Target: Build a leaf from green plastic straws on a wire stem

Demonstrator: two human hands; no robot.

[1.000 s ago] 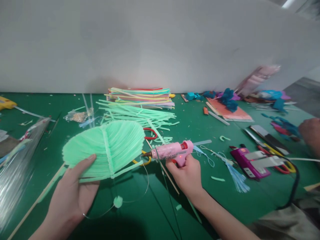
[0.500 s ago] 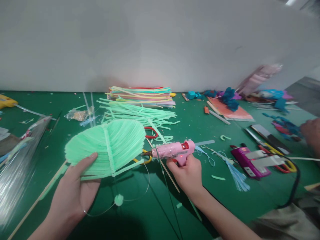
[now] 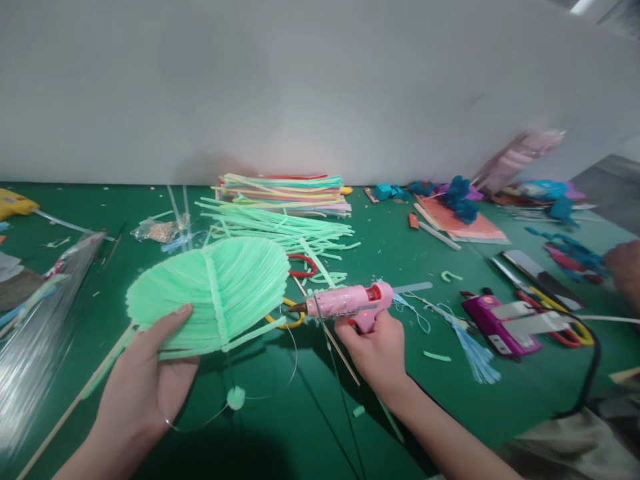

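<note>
My left hand point(image 3: 145, 380) holds a mint-green fan-shaped piece point(image 3: 245, 280) made of fuzzy pipe cleaners, thumb on its face and the other fingers behind it. A raised strip runs down its middle, and one loose pipe cleaner point(image 3: 260, 331) juts from its lower edge. A thin clear strand with a small green pompom point(image 3: 235, 399) hangs below it. My right hand point(image 3: 375, 347) is wrapped round the handle of a pink glue gun point(image 3: 345, 303). Its dark nozzle points left, close to the right edge of the green piece; whether they touch I cannot tell.
Green pipe cleaners point(image 3: 280, 227) lie behind, before a multicoloured bundle point(image 3: 285, 193). Scissors with yellow handles point(image 3: 295, 321) sit under the nozzle. On the right are a purple power strip point(image 3: 500, 327), a blue tassel point(image 3: 473, 350) and another person's hand point(image 3: 625, 267). Plastic wrapping point(image 3: 45, 347) lies left.
The green piece in my left hand has shifted slightly left. The glue gun has moved a little to the right, so the gap between nozzle and piece is slightly wider.
</note>
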